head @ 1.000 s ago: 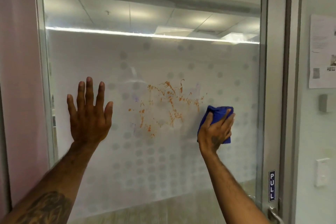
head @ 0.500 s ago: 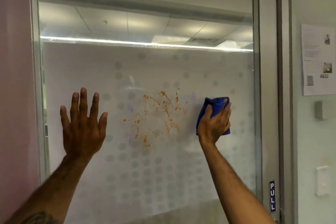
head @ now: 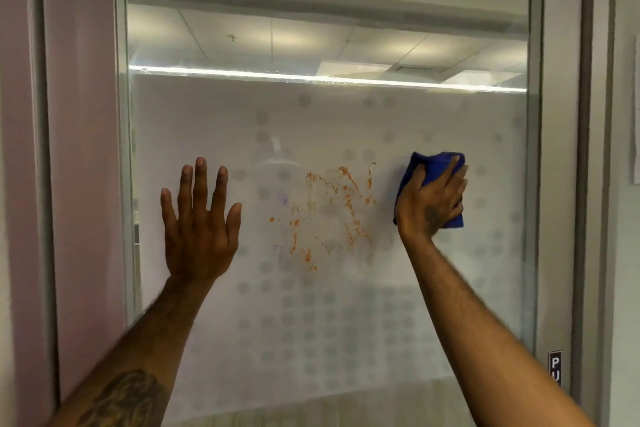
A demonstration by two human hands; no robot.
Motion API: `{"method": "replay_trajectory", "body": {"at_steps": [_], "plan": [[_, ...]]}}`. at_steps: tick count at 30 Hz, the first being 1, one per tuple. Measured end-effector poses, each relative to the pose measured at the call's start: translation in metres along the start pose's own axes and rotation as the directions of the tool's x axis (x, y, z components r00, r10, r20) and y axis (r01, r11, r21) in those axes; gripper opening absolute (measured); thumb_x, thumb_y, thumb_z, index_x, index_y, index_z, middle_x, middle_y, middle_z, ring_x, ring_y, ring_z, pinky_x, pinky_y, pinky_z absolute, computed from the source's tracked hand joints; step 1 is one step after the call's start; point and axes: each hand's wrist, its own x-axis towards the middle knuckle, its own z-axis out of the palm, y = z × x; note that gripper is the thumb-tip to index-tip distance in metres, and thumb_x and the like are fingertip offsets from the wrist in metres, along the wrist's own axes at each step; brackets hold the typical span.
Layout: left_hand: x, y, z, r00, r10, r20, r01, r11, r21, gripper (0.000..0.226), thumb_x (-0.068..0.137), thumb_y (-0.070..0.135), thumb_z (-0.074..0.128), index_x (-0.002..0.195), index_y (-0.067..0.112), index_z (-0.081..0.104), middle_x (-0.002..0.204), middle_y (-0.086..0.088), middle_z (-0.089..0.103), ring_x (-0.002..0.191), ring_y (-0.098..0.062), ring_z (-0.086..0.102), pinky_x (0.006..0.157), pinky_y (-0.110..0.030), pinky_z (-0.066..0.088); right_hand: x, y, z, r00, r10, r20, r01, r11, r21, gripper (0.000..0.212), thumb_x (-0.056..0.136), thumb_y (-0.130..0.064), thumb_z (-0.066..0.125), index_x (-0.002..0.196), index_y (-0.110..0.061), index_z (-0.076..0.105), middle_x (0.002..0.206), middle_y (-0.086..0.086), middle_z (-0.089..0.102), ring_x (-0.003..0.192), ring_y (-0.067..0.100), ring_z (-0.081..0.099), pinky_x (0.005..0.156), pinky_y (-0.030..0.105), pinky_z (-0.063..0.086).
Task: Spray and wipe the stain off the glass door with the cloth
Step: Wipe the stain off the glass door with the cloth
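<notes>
Hands: left hand [head: 200,222] splayed flat on glass door [head: 433,121]; right hand [head: 430,202] grips half-hidden cloth [head: 424,170] beside stain [head: 329,211].

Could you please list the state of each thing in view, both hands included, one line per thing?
Glass door: frosted lower part, dirty.
Stain: orange smears, not yet wiped off.
Cloth: blue, bunched, pressed to the glass right of the stain.
Right hand: gripping the cloth.
Left hand: empty, fingers spread, palm toward the glass left of the stain.
Pull sign: on the door frame, partly cut off.
</notes>
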Motion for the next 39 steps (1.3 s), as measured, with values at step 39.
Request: {"method": "replay_trajectory", "body": {"at_steps": [39], "plan": [[0.001, 0.0, 0.002, 0.999, -0.011, 0.04, 0.01, 1.0, 0.026, 0.067, 0.105, 0.054, 0.026, 0.161, 0.021, 0.011, 0.168, -0.009, 0.007, 0.156, -0.029, 0.006, 0.123, -0.056, 0.011, -0.096, -0.036, 0.035, 0.261, -0.885, 0.386, 0.957, 0.29, 0.018, 0.074, 0.095, -0.058, 0.039, 0.155, -0.016, 0.029, 0.162, 0.014, 0.025, 0.15, 0.034, 0.021, 0.117, 0.064, 0.017]]}}
